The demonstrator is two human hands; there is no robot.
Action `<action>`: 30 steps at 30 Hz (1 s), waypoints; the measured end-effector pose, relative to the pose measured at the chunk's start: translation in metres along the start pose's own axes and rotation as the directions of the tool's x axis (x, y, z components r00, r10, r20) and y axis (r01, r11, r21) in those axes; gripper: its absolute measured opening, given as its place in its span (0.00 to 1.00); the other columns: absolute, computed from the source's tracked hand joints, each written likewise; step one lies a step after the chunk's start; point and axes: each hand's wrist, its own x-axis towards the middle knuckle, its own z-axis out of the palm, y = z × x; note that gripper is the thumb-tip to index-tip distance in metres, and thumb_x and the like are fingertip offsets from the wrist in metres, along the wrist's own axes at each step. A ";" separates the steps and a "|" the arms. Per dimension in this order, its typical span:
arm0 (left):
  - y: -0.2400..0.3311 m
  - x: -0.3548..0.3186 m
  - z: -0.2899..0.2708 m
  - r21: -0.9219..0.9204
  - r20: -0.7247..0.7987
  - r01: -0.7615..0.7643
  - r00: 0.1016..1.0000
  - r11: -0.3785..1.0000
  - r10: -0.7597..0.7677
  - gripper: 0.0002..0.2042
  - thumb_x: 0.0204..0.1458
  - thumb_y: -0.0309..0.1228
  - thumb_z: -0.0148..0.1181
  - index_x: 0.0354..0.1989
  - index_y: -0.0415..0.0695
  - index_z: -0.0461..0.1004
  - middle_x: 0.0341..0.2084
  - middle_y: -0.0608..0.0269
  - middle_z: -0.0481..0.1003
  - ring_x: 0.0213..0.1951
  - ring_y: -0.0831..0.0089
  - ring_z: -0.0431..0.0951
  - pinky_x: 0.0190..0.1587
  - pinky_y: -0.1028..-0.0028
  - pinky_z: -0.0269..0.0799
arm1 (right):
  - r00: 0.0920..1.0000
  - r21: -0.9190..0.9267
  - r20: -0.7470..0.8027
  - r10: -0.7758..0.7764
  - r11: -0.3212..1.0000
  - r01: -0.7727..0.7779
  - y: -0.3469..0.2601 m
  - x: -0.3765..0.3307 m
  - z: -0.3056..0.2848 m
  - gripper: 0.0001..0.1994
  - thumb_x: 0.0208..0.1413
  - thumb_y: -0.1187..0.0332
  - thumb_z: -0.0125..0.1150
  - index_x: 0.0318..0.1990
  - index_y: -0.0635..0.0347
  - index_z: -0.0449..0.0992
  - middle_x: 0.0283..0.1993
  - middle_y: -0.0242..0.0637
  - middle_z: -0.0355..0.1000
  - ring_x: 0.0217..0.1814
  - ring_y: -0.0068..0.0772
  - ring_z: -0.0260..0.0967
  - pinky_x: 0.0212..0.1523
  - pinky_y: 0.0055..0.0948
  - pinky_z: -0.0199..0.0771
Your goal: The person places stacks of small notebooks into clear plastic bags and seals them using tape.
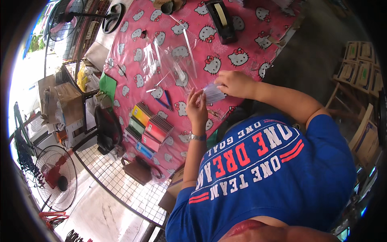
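Note:
Close to my body at the table's edge, a bundle of thin whitish strips in clear plastic [213,93] lies between my hands. My left hand [196,105] grips its left end with bent fingers. From the other side, my right hand [236,84] pinches its upper right edge. What exactly the strips are is too small to tell. Just beyond them, clear plastic sheets or bags [169,60] spread over the pink table cover [137,86]. Blue-handled pliers [165,101] rest left of my left hand.
Stacks of small coloured packs [151,131] stand on the left of the table. A black tape dispenser [221,22] sits at the far side. A brown bag [137,170] is by the left edge. Fans [56,177] stand at left, cardboard boxes [358,60] at right.

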 end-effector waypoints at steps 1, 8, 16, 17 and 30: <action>-0.003 0.002 -0.001 0.002 0.006 0.001 1.000 1.000 -0.001 0.10 0.52 0.26 0.60 0.43 0.37 0.76 0.55 0.50 0.67 0.48 0.69 0.74 0.44 0.72 0.74 | 0.995 -0.047 0.057 -0.086 0.995 0.089 0.000 0.001 -0.003 0.17 0.53 0.60 0.59 0.47 0.60 0.74 0.34 0.40 0.67 0.34 0.36 0.69 0.34 0.32 0.70; -0.047 0.030 -0.032 -0.627 0.134 0.123 0.990 0.769 -0.050 0.18 0.53 0.23 0.54 0.54 0.36 0.68 0.52 0.55 0.70 0.53 0.71 0.70 0.54 0.70 0.67 | 0.994 0.358 0.066 -0.085 0.932 0.056 0.050 0.005 -0.016 0.18 0.49 0.70 0.63 0.49 0.60 0.74 0.39 0.38 0.68 0.36 0.28 0.68 0.39 0.28 0.69; -0.061 0.075 -0.003 -0.444 0.765 0.493 0.644 0.748 0.030 0.22 0.46 0.24 0.60 0.53 0.38 0.69 0.48 0.62 0.72 0.52 0.73 0.69 0.54 0.71 0.63 | 0.972 0.480 0.216 -0.089 0.877 -0.026 0.047 0.024 0.029 0.11 0.47 0.69 0.65 0.39 0.60 0.78 0.35 0.36 0.68 0.35 0.28 0.68 0.38 0.28 0.68; -0.058 0.079 -0.004 -0.354 0.762 0.422 0.647 0.835 -0.004 0.20 0.46 0.25 0.61 0.51 0.37 0.71 0.46 0.64 0.74 0.50 0.74 0.70 0.51 0.72 0.65 | 0.990 0.459 0.115 -0.079 0.888 0.017 0.044 0.025 0.032 0.08 0.46 0.68 0.65 0.35 0.59 0.78 0.32 0.35 0.68 0.33 0.30 0.69 0.36 0.29 0.69; -0.012 0.025 -0.027 0.070 0.478 -0.612 0.714 0.787 0.513 0.17 0.39 0.20 0.59 0.42 0.42 0.77 0.39 0.59 0.74 0.41 0.59 0.75 0.45 0.68 0.72 | 0.888 0.055 0.020 -0.460 0.887 0.458 0.012 -0.014 0.008 0.19 0.42 0.68 0.62 0.44 0.65 0.73 0.44 0.39 0.70 0.46 0.38 0.68 0.47 0.31 0.72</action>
